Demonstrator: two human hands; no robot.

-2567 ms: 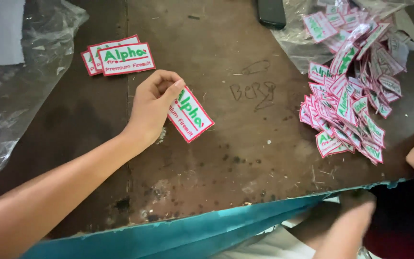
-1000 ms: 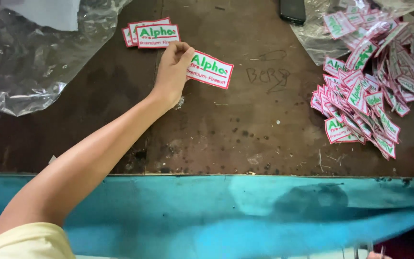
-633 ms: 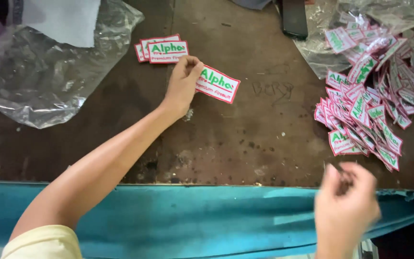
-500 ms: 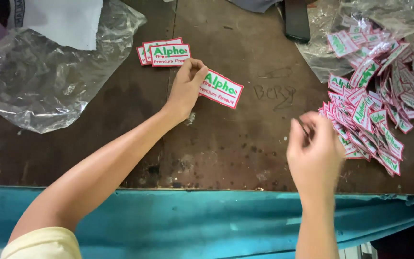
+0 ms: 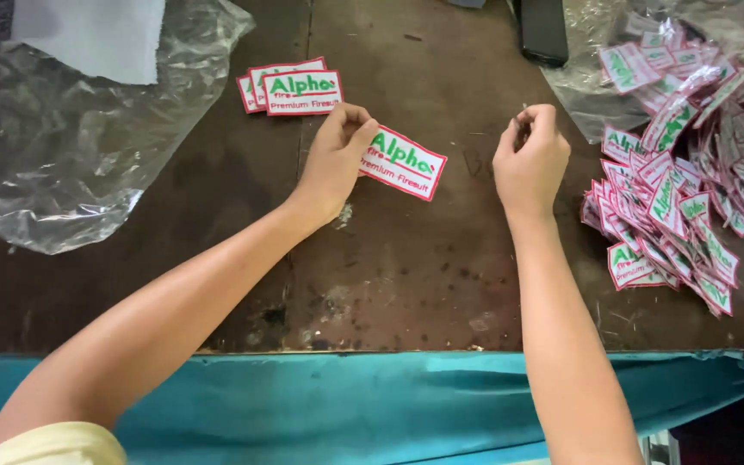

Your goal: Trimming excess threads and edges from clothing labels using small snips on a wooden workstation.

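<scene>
A dark brown worktable (image 5: pixel 406 284) fills most of the view, its top worn, scratched and stained with pale blotches and faint scribbled marks. Along its near edge runs a band of bright teal cloth (image 5: pixel 406 405), slightly creased. Crumpled clear plastic sheeting (image 5: pixel 62 164) lies at the far left with a piece of white fabric (image 5: pixel 96 39) on it, more clear plastic (image 5: pixel 587 86) sits at the far right, a dark flat object (image 5: pixel 542 30) rests at the top edge, and the light is soft and even.
</scene>
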